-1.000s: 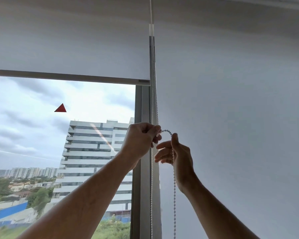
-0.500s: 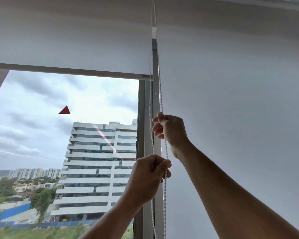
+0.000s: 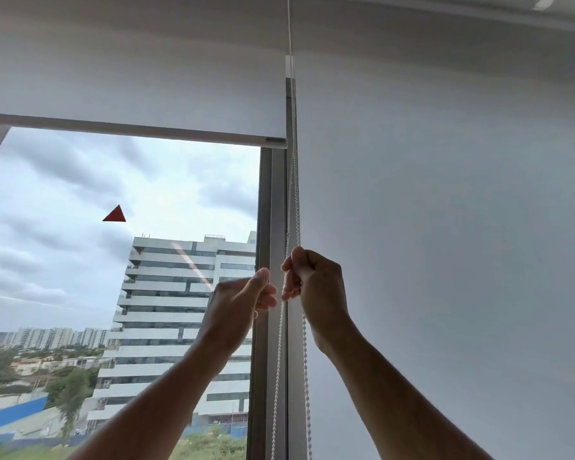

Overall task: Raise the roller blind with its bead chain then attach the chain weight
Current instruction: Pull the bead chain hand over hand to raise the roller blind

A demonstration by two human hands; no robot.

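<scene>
Both bare forearms reach up and forward, side by side. The right hand point(image 3: 316, 280) sits slightly higher, its fingers curled into a fist round the bead chain point(image 3: 292, 207). The left hand point(image 3: 243, 293) is just beside it, fingers loosely curled, thumb raised, holding nothing visible.

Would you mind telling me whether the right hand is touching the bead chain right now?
Touching. In the head view, the right hand has its fingers curled round the bead chain, which enters the fist from above and hangs out below.
</scene>
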